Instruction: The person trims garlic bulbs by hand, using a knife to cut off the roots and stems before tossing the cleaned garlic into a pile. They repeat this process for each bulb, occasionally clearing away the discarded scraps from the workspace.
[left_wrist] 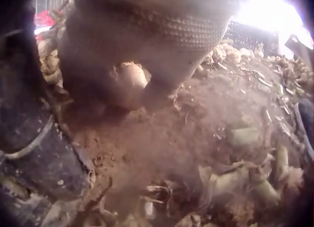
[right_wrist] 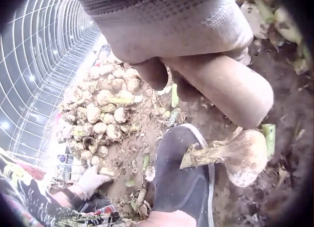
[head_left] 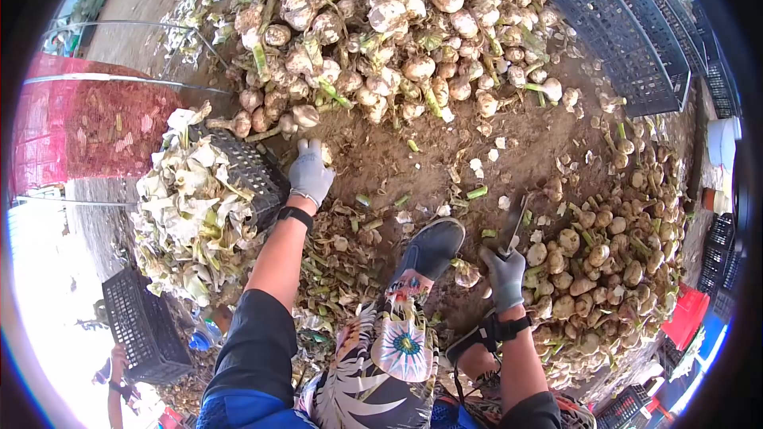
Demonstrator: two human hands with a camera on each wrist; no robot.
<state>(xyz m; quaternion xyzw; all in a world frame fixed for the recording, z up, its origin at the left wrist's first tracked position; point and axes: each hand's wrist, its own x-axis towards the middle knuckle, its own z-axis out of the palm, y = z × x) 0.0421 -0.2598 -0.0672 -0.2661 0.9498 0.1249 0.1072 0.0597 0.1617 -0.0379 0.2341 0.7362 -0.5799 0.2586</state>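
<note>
My left hand [head_left: 311, 175], in a pale glove, reaches to the near edge of a large heap of untrimmed garlic [head_left: 381, 40]. Its thumb and fingers are around a garlic bulb [left_wrist: 132, 80] close to the soil in the left wrist view. Beside my foot, my gloved right hand [head_left: 506, 274] grips a knife, whose blade [head_left: 518, 222] points away from me. The smooth, pale knife handle [right_wrist: 230, 87] sticks out of the fist in the right wrist view. Below it, a garlic bulb with a dry stem [right_wrist: 245, 158] lies against a dark shoe [right_wrist: 181, 163].
A black crate [head_left: 258, 183] heaped with dry peelings [head_left: 187, 206] stands left of my arm. Trimmed garlic bulbs [head_left: 596, 262] are piled at the right. Black crates [head_left: 620, 24] stand at the upper right, a red mesh bag [head_left: 95, 127] at the left. Cut stems litter the soil.
</note>
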